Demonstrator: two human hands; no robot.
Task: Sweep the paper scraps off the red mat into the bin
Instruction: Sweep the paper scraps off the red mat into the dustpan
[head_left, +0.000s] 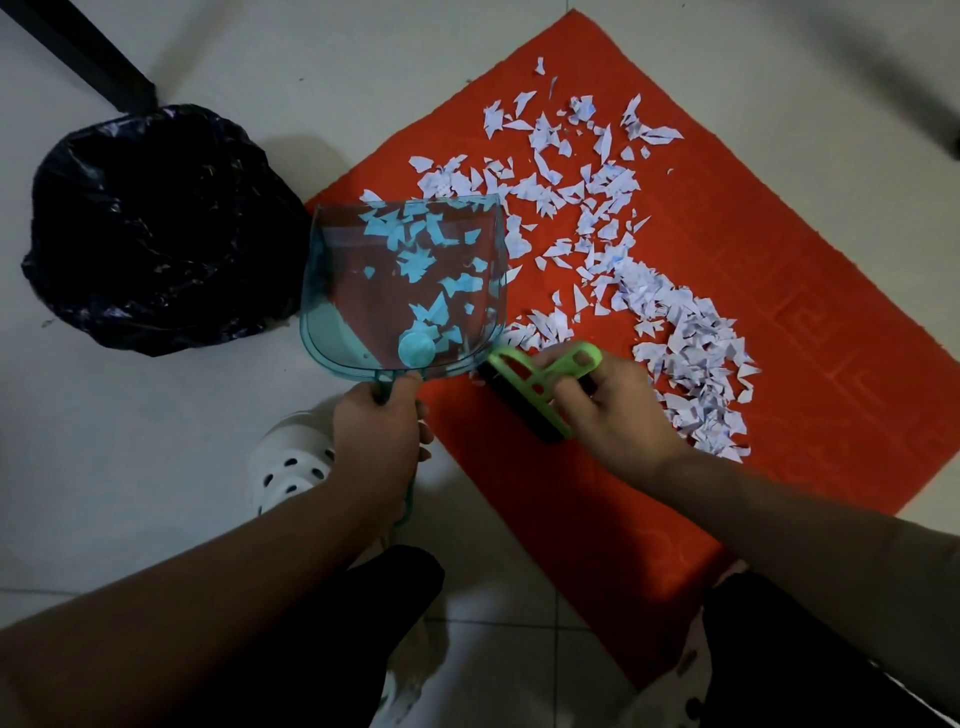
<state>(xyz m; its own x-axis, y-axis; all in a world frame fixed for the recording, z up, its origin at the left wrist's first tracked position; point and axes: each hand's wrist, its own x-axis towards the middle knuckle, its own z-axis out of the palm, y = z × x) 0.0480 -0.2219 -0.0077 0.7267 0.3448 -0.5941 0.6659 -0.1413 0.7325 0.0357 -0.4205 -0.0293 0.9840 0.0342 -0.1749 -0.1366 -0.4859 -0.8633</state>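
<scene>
The left hand (382, 421) is closed round the thin handle of a clear teal dustpan (332, 332), fingers curled under it and the thumb on top, with the forearm reaching in from the lower left. The right hand (618, 410) grasps a green brush (540, 384) by its looped handle, with a finger through the loop. The wrist is bent so that the dark bristles meet the red mat (779, 291) just beside the pan's near right corner. The pan lies over the mat's left corner, half on the mat and half over the pale tile floor (156, 467). Scraps show blue-tinted through its plastic, though whether they lie in it or under it cannot be told. Most paper scraps (691, 343) are strewn in a thick band from the mat's upper middle down to its right side, close to the right hand. The lower part of the mat near the knees is bare. The bin (130, 291), lined with a black bag, stands on the floor just left of the pan, off the mat. A white clog (291, 462) sits below the left wrist.
</scene>
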